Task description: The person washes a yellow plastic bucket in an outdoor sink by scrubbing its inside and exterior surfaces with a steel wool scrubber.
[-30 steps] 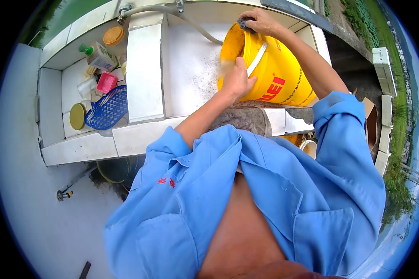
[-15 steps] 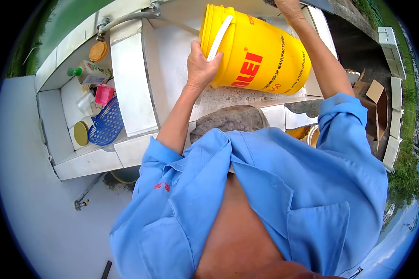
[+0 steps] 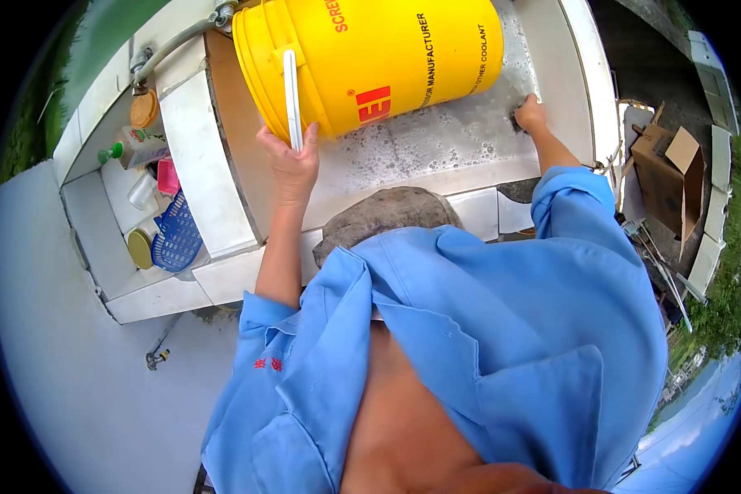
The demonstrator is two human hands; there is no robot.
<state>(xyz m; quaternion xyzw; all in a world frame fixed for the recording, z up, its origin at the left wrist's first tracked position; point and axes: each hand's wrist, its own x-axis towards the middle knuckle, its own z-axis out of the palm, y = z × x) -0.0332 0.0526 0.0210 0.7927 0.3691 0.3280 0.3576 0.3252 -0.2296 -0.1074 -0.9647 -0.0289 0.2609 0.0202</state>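
Note:
A yellow plastic bucket (image 3: 379,62) with red and black lettering lies on its side in a white tiled sink (image 3: 461,160), its rim toward the left. My left hand (image 3: 290,165) is closed on the rim, beside the bucket's white handle (image 3: 293,99). To the right of the bucket, my right hand (image 3: 533,115) is down at the foamy sink floor, fingers curled round a small dark pad (image 3: 519,120) that is mostly hidden. Suds and water cover the sink floor.
A grey stone-like lump (image 3: 387,216) sits at the sink's front edge. The left shelf has a blue basket (image 3: 177,235), a pink container (image 3: 167,176), a green-capped bottle (image 3: 140,148) and jars. A tap pipe (image 3: 177,49) runs at upper left. An opened cardboard box (image 3: 667,169) stands right.
The bucket and my left hand have shifted left in view. My right hand has come down from beyond the bucket to the sink floor at its right, still with the dark pad.

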